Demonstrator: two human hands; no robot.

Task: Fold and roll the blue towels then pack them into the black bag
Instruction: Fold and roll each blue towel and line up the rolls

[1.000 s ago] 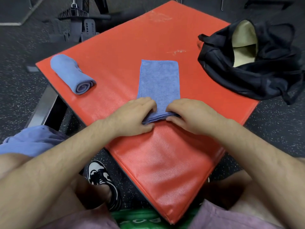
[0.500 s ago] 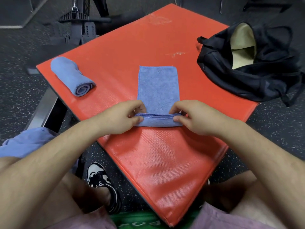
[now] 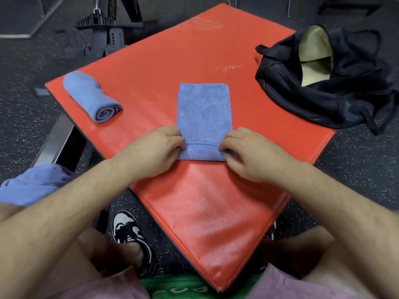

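The hands have spread apart: left hand point(image 3: 155, 152) and right hand point(image 3: 248, 156) each pinch a 6 o'clock corner of the soft, light, limp-looking folded blue microfibre towel point(image 3: 204, 113) lying at the centre of the red padded mat point(image 3: 194, 201), best rolled gripping both corners.

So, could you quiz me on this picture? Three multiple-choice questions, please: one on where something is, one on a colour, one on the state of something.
1. Where is the rolled towel?
A. on the floor
B. on the mat, left of the flat towel
C. under the mat

2. What colour is the mat?
A. green
B. white
C. red

3. How is the bag?
A. open, pale lining showing
B. zipped shut
C. hanging on a hook

Answers:
1 B: it lies near the mat's left corner.
2 C: its whole top is red.
3 A: its mouth gapes, with the pale inside in view.
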